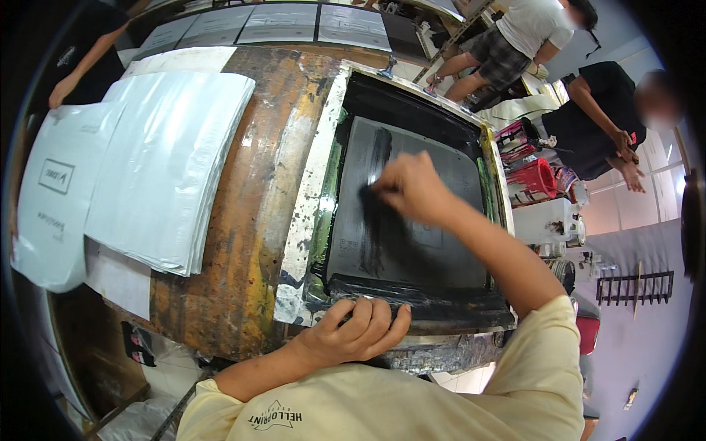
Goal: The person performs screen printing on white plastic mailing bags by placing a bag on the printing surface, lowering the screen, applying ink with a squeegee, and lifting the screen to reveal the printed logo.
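Screen frame (312, 192) white, ink-spattered; mesh (454, 175) grey, black-smeared. Right hand (415, 187) pinches blurred dark item (365, 193); left hand (357, 331) curled at near edge, grip unclear.

I get a bright feed; glare streaks the glossy white plastic sheets (162, 165), and a soft shadow lies across the flat grey mesh screen (441, 257) beneath the bare right hand (415, 187), which is slightly motion-blurred. Straight edges bow toward the black, vignetted rim.
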The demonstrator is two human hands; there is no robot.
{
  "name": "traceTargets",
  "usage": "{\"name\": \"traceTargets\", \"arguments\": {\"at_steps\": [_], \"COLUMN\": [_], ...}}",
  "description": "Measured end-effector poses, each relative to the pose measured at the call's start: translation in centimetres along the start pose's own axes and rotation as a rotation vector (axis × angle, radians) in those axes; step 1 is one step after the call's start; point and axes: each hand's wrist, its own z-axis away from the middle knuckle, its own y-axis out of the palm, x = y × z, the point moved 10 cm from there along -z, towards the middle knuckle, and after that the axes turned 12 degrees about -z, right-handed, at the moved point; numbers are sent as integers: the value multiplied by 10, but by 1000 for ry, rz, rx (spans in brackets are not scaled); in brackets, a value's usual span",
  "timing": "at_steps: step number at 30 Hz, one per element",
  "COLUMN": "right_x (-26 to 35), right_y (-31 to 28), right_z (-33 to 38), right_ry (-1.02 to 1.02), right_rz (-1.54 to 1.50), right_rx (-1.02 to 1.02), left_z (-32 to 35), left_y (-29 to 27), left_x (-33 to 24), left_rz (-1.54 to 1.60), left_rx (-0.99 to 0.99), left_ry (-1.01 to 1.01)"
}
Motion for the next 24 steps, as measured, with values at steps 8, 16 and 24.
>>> {"name": "traceTargets", "arguments": {"at_steps": [8, 16, 24], "right_x": [64, -86, 99], "right_y": [12, -31, 10], "right_z": [30, -64, 63], "right_ry": [-179, 128, -300], "right_rz": [162, 163, -190], "right_rx": [21, -175, 102], "left_z": [1, -2, -1], "left_y": [-1, -3, -1], "left_x": [0, -4, -2], "left_rz": [-14, 8, 12], "left_rx": [9, -25, 0], "left_ry": [-3, 8, 12]}}
